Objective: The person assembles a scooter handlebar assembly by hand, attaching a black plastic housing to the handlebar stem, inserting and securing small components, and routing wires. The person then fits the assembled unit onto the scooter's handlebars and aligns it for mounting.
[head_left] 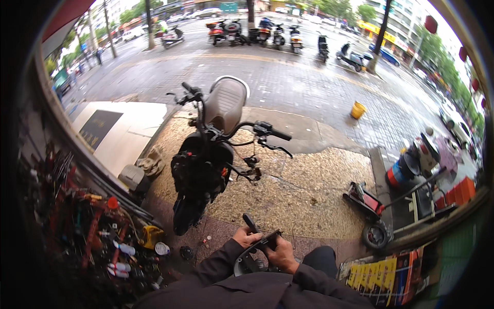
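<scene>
Close to my body, my left hand [245, 238] is closed on a dark curved part [265, 240], with a black elongated piece [250, 222] rising beside its fingers. My right hand [283, 255] grips the right side of the same dark part. Below them a grey rounded rim [241, 265] shows, partly covered by my hands and sleeves; I cannot make out exactly what it belongs to. Beyond my hands stands a partly stripped scooter [200, 165] with a brown ribbed seat [226, 103], bare handlebars and loose wiring hanging at its front. Neither hand touches it.
Tools and bottles [123, 249] crowd the left side. At the right are a red jack [364, 202], a small wheel [375, 235], yellow boxes [378, 275] and a blue-and-red drum [401, 169]. A yellow bucket [358, 109] stands on the wet pavement, with parked scooters farther off.
</scene>
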Motion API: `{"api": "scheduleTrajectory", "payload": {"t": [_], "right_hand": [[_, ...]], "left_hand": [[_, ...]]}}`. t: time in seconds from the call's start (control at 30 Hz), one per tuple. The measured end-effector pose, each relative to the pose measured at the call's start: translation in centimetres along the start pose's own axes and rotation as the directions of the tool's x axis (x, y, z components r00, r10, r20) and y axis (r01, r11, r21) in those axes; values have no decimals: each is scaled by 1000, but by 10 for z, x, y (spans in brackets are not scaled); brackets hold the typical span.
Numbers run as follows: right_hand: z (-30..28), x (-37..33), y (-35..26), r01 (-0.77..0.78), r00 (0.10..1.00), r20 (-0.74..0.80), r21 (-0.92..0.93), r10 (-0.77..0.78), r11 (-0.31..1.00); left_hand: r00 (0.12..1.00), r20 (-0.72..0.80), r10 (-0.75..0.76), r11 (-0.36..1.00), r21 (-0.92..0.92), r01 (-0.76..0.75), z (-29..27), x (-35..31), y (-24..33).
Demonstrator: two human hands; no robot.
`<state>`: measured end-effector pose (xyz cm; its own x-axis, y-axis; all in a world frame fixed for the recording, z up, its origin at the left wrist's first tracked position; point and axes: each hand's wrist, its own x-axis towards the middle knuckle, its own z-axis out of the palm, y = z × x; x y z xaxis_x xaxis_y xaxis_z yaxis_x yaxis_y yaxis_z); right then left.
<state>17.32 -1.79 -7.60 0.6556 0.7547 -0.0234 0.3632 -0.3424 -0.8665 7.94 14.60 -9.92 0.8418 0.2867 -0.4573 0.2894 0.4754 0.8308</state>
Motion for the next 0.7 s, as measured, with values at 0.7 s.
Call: {"api": "scheduleTrajectory", "payload": {"t": [0.7], "right_hand": [[-3,-7,7,46,998,-48,-43,-48,998]], "left_hand": [[999,-33,7,1000,11,-7,-4,4,-8]]}}
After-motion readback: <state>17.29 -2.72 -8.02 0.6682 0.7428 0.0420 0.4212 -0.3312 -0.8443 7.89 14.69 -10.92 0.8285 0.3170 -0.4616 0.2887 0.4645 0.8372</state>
